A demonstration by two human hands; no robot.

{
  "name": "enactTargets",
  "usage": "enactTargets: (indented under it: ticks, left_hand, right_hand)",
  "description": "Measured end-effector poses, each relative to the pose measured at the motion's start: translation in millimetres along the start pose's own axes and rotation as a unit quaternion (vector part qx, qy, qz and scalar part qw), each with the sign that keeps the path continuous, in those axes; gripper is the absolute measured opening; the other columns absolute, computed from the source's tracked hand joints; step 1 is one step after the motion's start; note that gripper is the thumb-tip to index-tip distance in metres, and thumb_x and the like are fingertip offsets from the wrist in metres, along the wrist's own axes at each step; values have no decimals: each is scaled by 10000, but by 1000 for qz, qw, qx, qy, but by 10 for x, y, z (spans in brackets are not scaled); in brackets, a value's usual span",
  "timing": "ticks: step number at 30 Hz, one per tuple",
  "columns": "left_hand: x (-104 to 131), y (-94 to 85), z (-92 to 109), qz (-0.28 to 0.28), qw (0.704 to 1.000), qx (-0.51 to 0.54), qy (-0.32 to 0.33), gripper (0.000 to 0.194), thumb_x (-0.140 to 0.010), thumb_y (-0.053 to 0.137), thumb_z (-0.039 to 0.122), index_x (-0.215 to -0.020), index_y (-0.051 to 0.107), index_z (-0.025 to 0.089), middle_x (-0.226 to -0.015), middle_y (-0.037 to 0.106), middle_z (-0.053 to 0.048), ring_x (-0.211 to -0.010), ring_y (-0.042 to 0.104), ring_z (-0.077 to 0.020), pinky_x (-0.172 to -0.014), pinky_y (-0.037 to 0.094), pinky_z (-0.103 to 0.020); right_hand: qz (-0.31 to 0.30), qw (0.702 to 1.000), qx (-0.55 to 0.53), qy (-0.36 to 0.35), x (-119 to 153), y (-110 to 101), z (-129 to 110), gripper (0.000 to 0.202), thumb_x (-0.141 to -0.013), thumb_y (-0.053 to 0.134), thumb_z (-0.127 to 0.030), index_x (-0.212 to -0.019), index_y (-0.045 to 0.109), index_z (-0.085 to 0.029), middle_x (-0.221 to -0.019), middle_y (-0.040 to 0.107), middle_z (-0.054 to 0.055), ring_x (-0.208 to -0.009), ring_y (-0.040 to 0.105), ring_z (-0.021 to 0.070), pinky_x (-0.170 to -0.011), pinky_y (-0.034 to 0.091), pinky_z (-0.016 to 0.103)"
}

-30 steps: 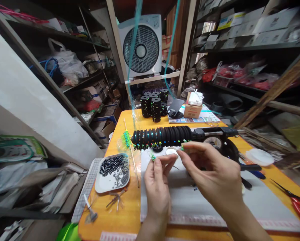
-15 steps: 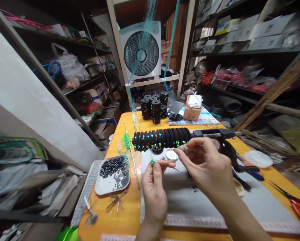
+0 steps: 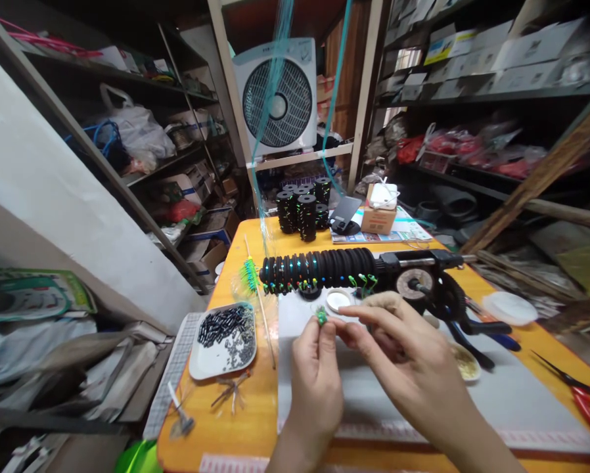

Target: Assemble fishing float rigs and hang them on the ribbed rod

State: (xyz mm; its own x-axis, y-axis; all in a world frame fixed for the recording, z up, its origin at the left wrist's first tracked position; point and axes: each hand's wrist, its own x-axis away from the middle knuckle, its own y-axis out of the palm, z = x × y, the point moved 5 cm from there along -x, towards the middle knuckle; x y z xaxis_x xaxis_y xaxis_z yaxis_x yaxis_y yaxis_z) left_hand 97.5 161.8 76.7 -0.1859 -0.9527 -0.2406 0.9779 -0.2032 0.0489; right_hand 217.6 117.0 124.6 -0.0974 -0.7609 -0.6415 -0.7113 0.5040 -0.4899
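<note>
My left hand (image 3: 315, 368) pinches a small cluster of green pieces (image 3: 321, 315) between thumb and index finger; their exact kind is too small to tell. My right hand (image 3: 403, 348) has come up against the left fingertips, its index finger stretched out and its thumb apart from it. I see nothing held in it, though its curled lower fingers are partly hidden. Behind both hands lies a black ridged roller (image 3: 319, 268), level on a hand-cranked winder (image 3: 418, 282). Colored beads line the roller's lower edge, and several green pieces (image 3: 363, 282) hang near its right end.
On the yellow table (image 3: 246, 420), a white tray (image 3: 196, 368) of dark tubes and grey bits stands left. Red-handled scissors (image 3: 588, 401) lie right, near a dish of pale bits (image 3: 467, 364). Several black rolls (image 3: 306, 217) and a box (image 3: 378, 220) stand behind. Teal strands (image 3: 260, 190) hang left.
My right hand has moved down and left, from the green pieces on the roller to my left fingertips. My left hand has shifted slightly right with its green cluster.
</note>
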Motion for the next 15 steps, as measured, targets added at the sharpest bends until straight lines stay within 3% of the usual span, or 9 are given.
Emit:
enactTargets:
  ticks: [3,7,11,15]
  left_hand:
    - [15,16,-14,-21,999,-39,21,366,-1029,407,419,-911,652,173,-872,680,-87,-808,631,-203,-737,474,-311]
    - [30,31,12,-42,996,-62,53,362,-1041,374,371,-1016,672,168,-1016,695,-139,-983,652,-255,-823,483,-349]
    - [49,16,17,-46,997,-30,54,333,-1044,388,340,-1019,677,177,-996,695,-105,-952,653,-225,-851,490,-336]
    - [41,-47,-9,-5,999,-10,46,343,-1040,410,360,-1028,707,190,-946,711,-71,-852,644,-185,-798,493,-295]
  right_hand:
    - [-36,998,-46,39,-65,63,-16,186,-953,594,-247,-1125,663,-262,-983,571,31,-595,517,79,-489,436,214]
    - [-53,989,-109,81,-124,131,-2,96,-940,603,-259,-956,697,-248,-907,594,25,-650,567,105,-493,445,208]
    - [-29,985,-149,84,-127,140,21,106,-916,639,-263,-867,730,-235,-867,671,39,-686,641,137,-513,495,217]
    - [22,989,-134,54,-105,106,22,75,-914,652,-217,-912,721,-246,-907,745,23,-717,695,134,-548,525,204]
